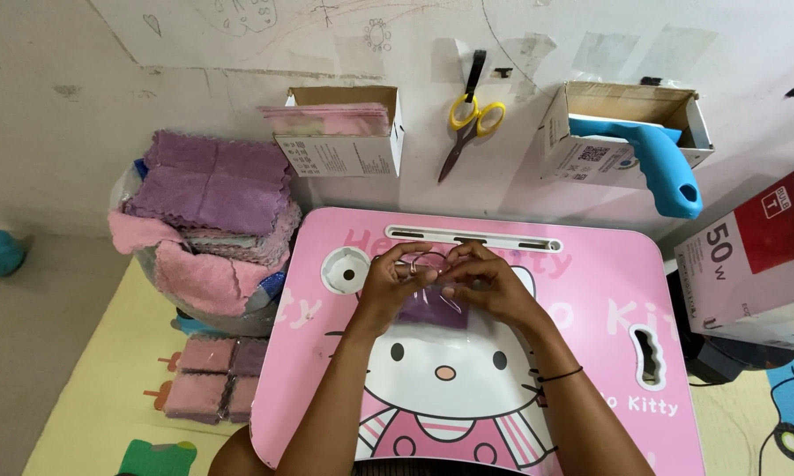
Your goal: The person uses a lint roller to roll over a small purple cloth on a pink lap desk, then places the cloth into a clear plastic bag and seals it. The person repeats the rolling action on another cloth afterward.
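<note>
Cloths, purple and pink [207,211], heaped far left beside your pink bench [591,300]. Centre bench: purple cloth in clear bag [434,310], its far edge pinched by your left hand [397,280] and right hand [485,282], fingers clamped. Scissors [469,123] hang beyond.
</note>
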